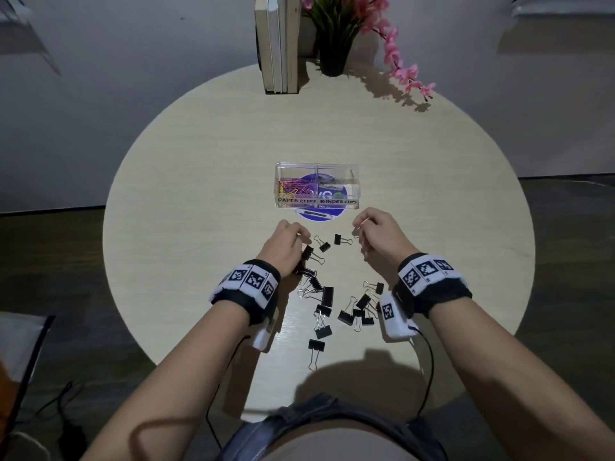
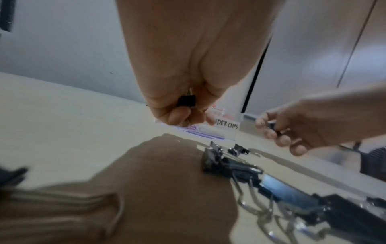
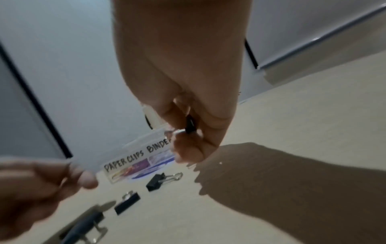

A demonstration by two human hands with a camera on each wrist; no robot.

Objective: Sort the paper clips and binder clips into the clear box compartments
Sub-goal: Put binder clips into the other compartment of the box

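Note:
A clear two-compartment box (image 1: 317, 186) stands mid-table, labelled PAPER CLIPS on the left and BINDER CLIPS on the right. Coloured paper clips (image 1: 297, 188) fill its left compartment. Just in front of the box, my left hand (image 1: 289, 239) grips a black binder clip (image 2: 185, 101) in curled fingers. To its right, my right hand (image 1: 372, 227) pinches another black binder clip (image 3: 190, 126) by its wire handle. Several black binder clips (image 1: 327, 296) lie scattered on the table between and behind my wrists.
The box sits on a round purple sticker (image 1: 316, 214) on a round light-wood table (image 1: 199, 181). Upright books (image 1: 278, 44) and a potted plant with pink flowers (image 1: 336, 34) stand at the table's far edge. Cables hang from my wristbands off the near edge.

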